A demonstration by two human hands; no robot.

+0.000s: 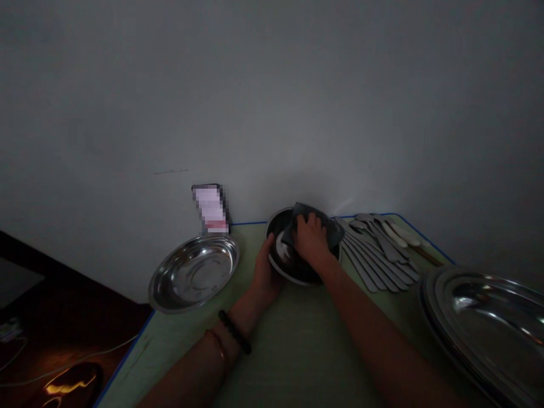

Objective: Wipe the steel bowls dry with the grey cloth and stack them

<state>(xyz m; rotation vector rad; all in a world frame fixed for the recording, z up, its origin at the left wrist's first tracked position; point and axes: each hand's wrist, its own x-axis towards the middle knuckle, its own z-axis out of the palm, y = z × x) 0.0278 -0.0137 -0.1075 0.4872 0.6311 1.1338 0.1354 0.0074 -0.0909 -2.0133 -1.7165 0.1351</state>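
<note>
A steel bowl stands on the pale green table near the wall. My left hand grips its left rim, fingers curled round the edge. My right hand presses a dark cloth into the bowl, its fingers closed on the cloth. Beaded bracelets sit on my left wrist.
A shallow steel plate lies to the left, overhanging the table edge. A phone leans against the wall. Several spoons and flat utensils are fanned out on the right, next to stacked large steel plates. The floor at the left holds cables.
</note>
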